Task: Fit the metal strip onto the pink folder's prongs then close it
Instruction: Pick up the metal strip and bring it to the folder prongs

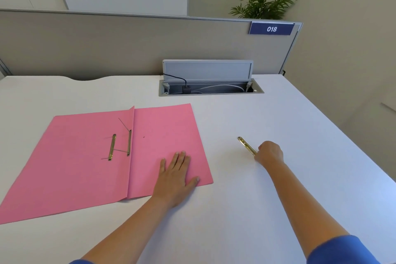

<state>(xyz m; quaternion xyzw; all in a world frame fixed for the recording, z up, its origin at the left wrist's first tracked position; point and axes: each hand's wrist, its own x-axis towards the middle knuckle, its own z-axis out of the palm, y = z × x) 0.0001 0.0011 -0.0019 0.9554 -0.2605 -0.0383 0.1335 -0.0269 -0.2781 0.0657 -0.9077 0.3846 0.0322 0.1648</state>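
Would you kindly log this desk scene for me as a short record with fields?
surface: white desk
pink folder: open flat, left of centre
prongs: thin wires rising from the fastener near the spine fold
left hand: flat on the folder's right flap, open
right hand: grip closed on one end of the metal strip
metal strip: gold, right of folder, not yet on the prongs
background: open cable box, sign 018, plant

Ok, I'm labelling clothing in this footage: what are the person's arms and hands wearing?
Both forearms are bare from about the elbow down. Blue sleeves show at the bottom edge of the view: a short sliver on the left arm and a larger bunched cuff on the right arm. The left hand and the right hand are ungloved; no rings, watch or bracelets are visible.
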